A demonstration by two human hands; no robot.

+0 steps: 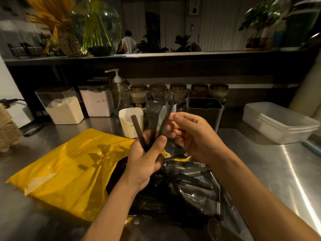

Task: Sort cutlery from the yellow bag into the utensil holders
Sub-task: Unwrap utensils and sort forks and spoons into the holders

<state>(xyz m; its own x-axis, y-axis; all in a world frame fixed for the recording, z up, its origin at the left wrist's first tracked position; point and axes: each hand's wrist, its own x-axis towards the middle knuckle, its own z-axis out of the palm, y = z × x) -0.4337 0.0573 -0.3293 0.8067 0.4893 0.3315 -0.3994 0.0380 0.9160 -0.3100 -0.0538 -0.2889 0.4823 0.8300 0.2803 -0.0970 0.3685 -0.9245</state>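
While the left grip (145,159) curls round the lower ends of a bunch of black forks (153,117), tines up, the right grip (189,134) pinches one stem between thumb and fingertips. To do this step well, I judge, the bunch should be squared so all tines point one way and any odd piece pulled out. The thick dark handle (137,126) at the bunch's left may not be a fork, though I cannot tell. Then the lot can go handles-first into one holder. The white holder (126,126) stands just behind the left grip and the grey holder (205,110) behind the right. Something between them seems to hold forks already, but the bunch hides it. Thin plastic flexes, so a firm hold low down helps.

More cutlery (187,176) lies heaped on dark plastic beside the yellow bag (69,169), so much is left to sort. All rest on a steel desk (278,171). Along its back stand powder tubs (64,108), a pump bottle (119,94) and jars (218,93); white trays (278,124) sit at the right. Above, a shelf (173,55) carries a glass vase (99,26) and plants (260,14); the room is dim.
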